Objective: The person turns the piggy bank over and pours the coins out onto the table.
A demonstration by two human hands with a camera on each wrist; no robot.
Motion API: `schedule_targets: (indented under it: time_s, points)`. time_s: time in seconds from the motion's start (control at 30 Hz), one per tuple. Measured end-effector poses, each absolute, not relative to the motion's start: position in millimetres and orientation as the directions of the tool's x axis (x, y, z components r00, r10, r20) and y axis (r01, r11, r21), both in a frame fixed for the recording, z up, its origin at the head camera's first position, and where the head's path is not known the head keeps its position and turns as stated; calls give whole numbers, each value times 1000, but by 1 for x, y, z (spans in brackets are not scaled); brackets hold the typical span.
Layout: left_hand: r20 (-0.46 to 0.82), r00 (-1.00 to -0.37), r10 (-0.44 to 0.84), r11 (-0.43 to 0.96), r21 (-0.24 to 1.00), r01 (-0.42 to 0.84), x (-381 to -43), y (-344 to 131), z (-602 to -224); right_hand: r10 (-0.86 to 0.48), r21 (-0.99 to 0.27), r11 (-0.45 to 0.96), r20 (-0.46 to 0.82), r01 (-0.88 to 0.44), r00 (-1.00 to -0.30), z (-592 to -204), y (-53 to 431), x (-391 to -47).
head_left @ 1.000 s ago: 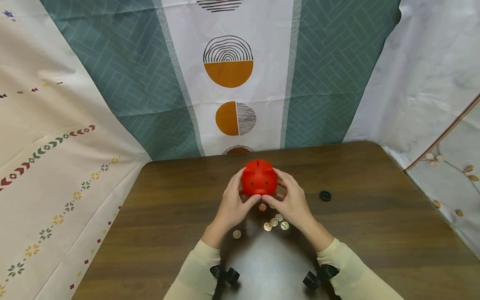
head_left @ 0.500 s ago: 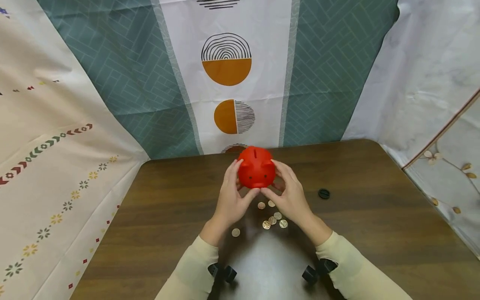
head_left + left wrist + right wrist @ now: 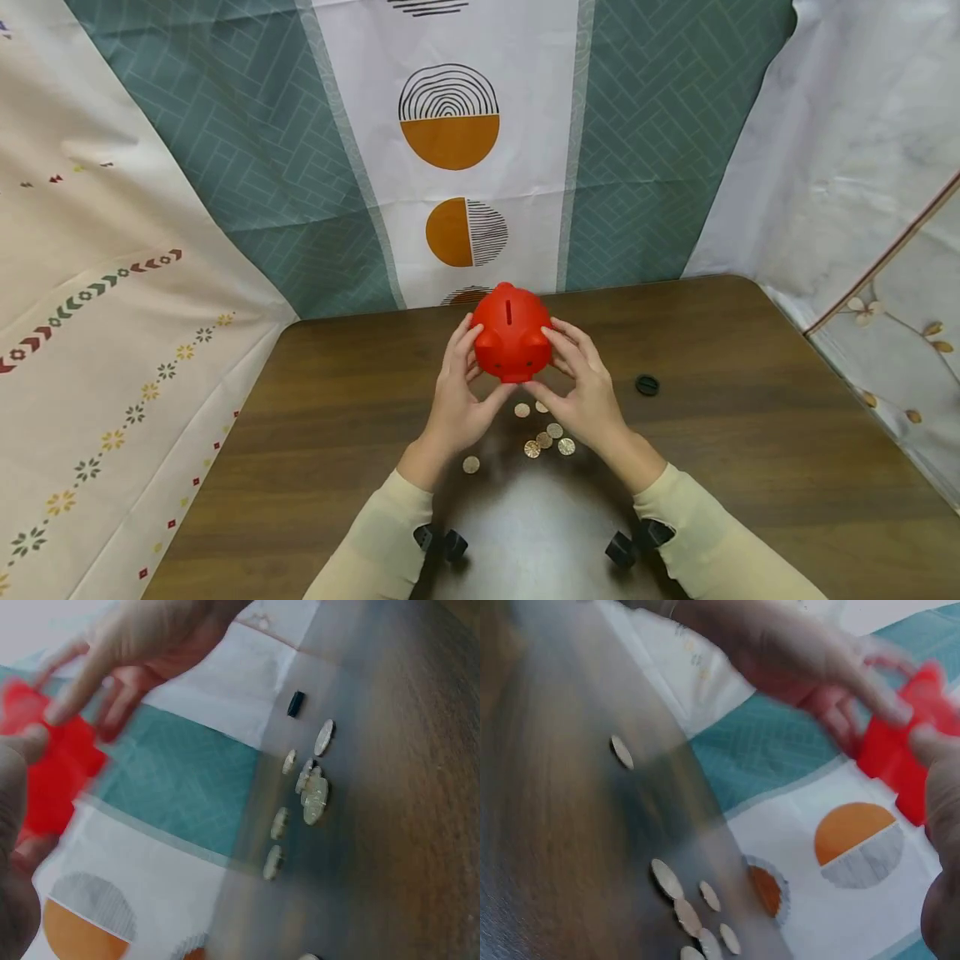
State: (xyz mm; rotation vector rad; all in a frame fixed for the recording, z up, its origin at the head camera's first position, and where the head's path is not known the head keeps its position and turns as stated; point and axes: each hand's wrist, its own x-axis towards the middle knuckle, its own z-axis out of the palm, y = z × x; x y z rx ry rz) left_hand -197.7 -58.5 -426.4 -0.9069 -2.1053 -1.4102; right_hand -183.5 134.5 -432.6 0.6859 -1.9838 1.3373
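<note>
A red piggy bank, its coin slot facing up and its snout toward me, is held between both hands above the table. My left hand grips its left side, thumb at the snout and fingers along the flank. On the other side my right hand mirrors that grip, the two thumbs nearly meeting under the snout. Both wrist views show the piggy bank blurred and raised off the tabletop. Below the hands lie several gold-coloured coins, and one coin sits apart by the left wrist.
A small black round plug lies on the brown wooden table, right of the hands. Patterned cloths hang behind the table and along both sides. A dark camera block is strapped at each wrist.
Both hands have raised the piggy bank and tipped its snout downward, so its top and slot now show more. The coins and the black plug stay put on the table.
</note>
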Motion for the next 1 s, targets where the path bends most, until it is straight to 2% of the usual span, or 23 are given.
schedule_targets:
  time_s: [0.03, 0.1, 0.23, 0.3, 0.53, 0.63, 0.73, 0.8, 0.87, 0.93, 1.0]
  points:
    - [706, -656, 267, 254, 605, 755, -194, -58, -421, -67, -573, 343, 776, -744, -628, -430, 134, -183]
    - [708, -657, 259, 251, 608, 753, -195, -57, -417, -70, -589, 328, 764, -738, -641, -427, 134, -185]
    - [520, -816, 254, 288, 765, 577, -202, -62, -425, -88, -774, 318, 551, -548, -830, -435, 136, -189]
    - [471, -844, 257, 288, 796, 532, -206, -65, -432, -94, -797, 318, 512, -513, -854, -439, 137, -189]
    - [410, -874, 261, 338, 810, 480, -206, -65, -438, -106, -867, 269, 405, -419, -908, -439, 137, -189]
    - [491, -833, 253, 358, 752, 553, -202, -63, -436, -96, -841, 255, 469, -477, -878, -436, 135, -186]
    - [681, -694, 235, 311, 623, 717, -197, -61, -433, -84, -696, 278, 669, -662, -738, -432, 134, -182]
    - [735, -641, 221, 314, 569, 760, -195, -60, -431, -75, -637, 303, 725, -709, -684, -428, 132, -180]
    - [692, -685, 229, 331, 606, 723, -195, -60, -430, -75, -672, 296, 692, -679, -718, -421, 132, -176]
    - [573, -783, 244, 368, 692, 621, -196, -60, -431, -82, -768, 289, 576, -572, -814, -415, 131, -172]
    - [455, -851, 261, 391, 756, 525, -197, -62, -433, -84, -841, 270, 464, -469, -882, -410, 131, -167]
